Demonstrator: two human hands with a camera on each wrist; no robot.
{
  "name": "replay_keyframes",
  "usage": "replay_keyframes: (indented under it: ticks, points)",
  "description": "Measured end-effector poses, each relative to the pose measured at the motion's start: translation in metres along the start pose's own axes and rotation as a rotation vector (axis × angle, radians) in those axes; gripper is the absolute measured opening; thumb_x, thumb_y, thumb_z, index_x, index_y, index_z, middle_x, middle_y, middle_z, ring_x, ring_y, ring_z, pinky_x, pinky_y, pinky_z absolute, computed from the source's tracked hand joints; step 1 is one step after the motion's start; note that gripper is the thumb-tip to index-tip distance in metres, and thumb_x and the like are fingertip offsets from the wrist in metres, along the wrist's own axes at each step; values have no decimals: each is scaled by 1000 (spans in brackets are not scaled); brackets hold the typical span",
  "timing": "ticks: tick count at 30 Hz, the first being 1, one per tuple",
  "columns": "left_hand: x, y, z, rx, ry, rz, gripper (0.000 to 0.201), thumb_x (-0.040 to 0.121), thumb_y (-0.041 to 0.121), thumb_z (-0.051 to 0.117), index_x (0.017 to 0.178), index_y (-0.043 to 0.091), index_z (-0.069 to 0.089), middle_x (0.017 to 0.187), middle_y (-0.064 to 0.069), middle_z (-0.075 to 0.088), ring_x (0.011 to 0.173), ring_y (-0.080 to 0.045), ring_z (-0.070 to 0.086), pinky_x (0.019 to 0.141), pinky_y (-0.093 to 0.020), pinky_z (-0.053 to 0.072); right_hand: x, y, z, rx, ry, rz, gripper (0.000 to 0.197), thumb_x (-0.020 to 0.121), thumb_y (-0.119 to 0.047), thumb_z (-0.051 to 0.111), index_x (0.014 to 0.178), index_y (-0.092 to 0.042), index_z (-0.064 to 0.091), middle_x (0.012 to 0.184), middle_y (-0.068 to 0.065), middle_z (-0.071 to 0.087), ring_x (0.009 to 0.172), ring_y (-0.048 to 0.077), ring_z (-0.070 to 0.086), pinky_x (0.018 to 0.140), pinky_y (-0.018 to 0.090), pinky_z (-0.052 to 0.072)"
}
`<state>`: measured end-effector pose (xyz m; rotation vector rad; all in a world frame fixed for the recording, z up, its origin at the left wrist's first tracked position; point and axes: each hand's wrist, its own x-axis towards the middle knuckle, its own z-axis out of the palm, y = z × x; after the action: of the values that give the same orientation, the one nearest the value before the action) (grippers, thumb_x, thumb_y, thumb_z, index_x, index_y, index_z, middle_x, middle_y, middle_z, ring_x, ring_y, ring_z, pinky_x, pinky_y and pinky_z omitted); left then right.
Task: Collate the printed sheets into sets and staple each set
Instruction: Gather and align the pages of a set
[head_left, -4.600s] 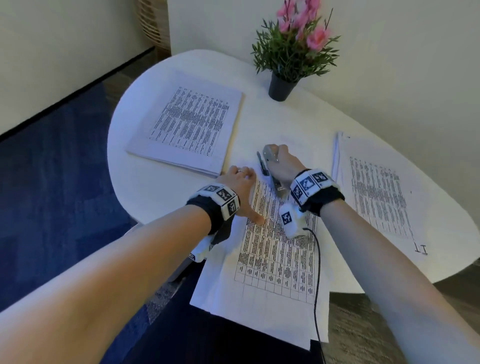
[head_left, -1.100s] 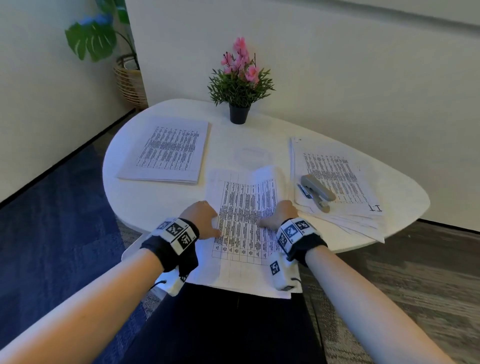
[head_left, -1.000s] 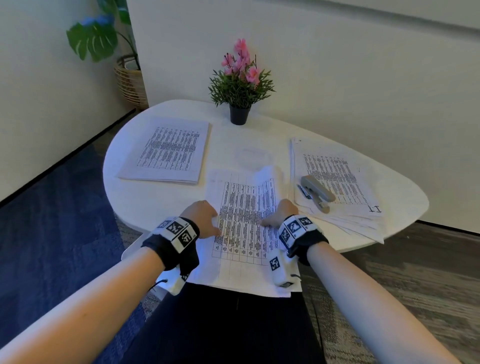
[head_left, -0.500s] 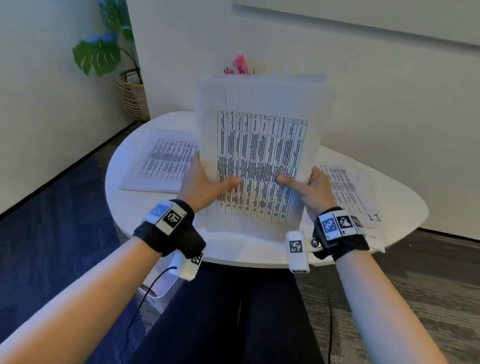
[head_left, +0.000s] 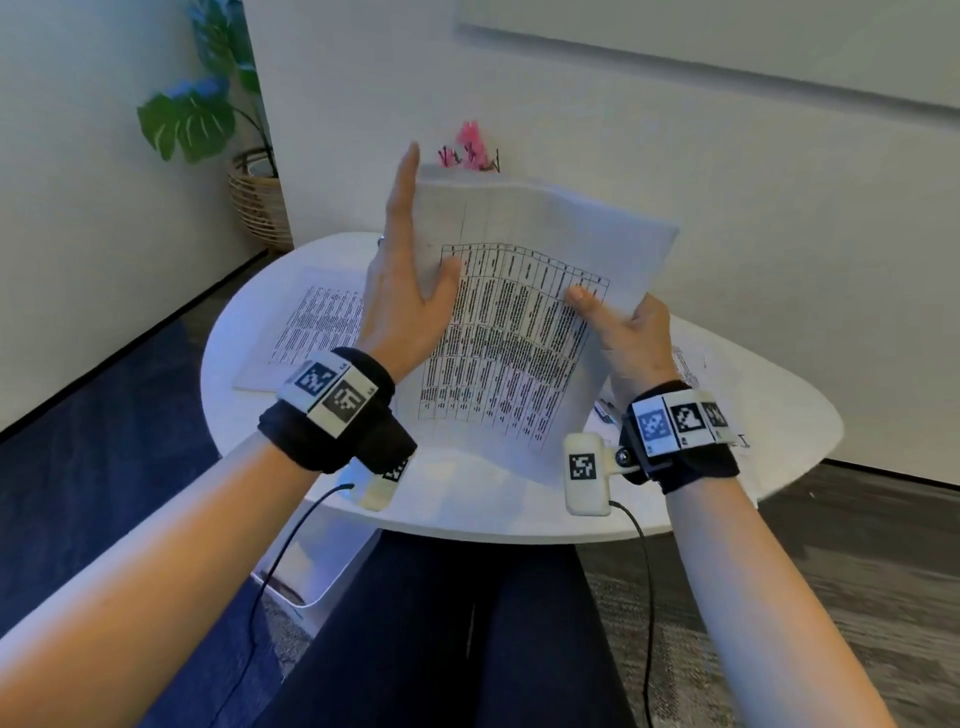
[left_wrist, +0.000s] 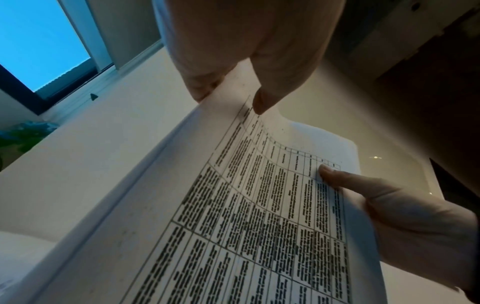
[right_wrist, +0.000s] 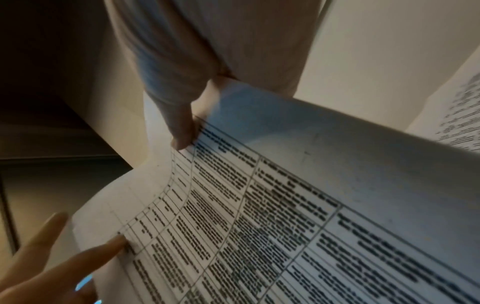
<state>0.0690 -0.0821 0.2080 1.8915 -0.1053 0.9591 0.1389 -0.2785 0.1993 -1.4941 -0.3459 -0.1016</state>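
I hold a set of printed table sheets (head_left: 519, 322) upright above the white table (head_left: 467, 509), its top bowed. My left hand (head_left: 410, 244) is at the set's left edge, thumb on the front and long fingers straight up behind. My right hand (head_left: 613, 317) grips the right edge with the thumb on the print. The left wrist view shows the sheets (left_wrist: 259, 205) pinched by my left hand (left_wrist: 228, 92). In the right wrist view my right hand (right_wrist: 182, 131) pinches the sheets (right_wrist: 285, 205). The sheets and my right wrist hide the stapler.
One stack of printed sheets (head_left: 317, 322) lies on the table's left, another (head_left: 691, 364) on its right. Pink flowers (head_left: 470, 148) stand behind the raised set. A basket with a leafy plant (head_left: 260, 202) sits by the wall. A white seat (head_left: 322, 561) is under the table's near edge.
The set lay flat on the table a second ago; both hands lifted it upright. Since half a second ago my left hand has slid up the left edge and the set has tilted.
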Motion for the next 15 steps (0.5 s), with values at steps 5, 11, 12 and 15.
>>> replay_keyframes:
  ticks: [5, 11, 12, 15]
  points:
    - [10, 13, -10, 126, 115, 109, 42, 86, 5, 55, 127, 13, 49, 118, -4, 51, 105, -12, 51, 89, -18, 46, 2, -13, 2, 107, 26, -68, 23, 78, -9, 74, 99, -8, 66, 95, 6, 70, 86, 13, 67, 71, 24, 54]
    - [11, 15, -14, 29, 120, 62, 41, 87, 20, 63, 125, 24, 48, 111, 5, 58, 98, -12, 59, 84, -38, 54, 0, -11, 4, 51, -39, -42, 26, 71, -3, 78, 92, -13, 66, 88, -1, 71, 81, 10, 69, 69, 23, 55]
    - [11, 14, -14, 48, 140, 60, 35, 87, 22, 63, 121, 22, 53, 111, 5, 58, 98, -11, 58, 86, -40, 53, 0, -11, 4, 54, -32, -46, 25, 72, -3, 78, 91, -13, 66, 88, -1, 71, 80, 9, 69, 68, 23, 55]
    - [14, 13, -17, 69, 191, 63, 24, 88, 24, 63, 112, 22, 57, 107, 11, 55, 97, -3, 55, 84, -36, 53, -2, -13, 4, 83, 12, -71, 20, 73, -3, 77, 86, -14, 66, 83, -2, 69, 75, 7, 68, 65, 22, 54]
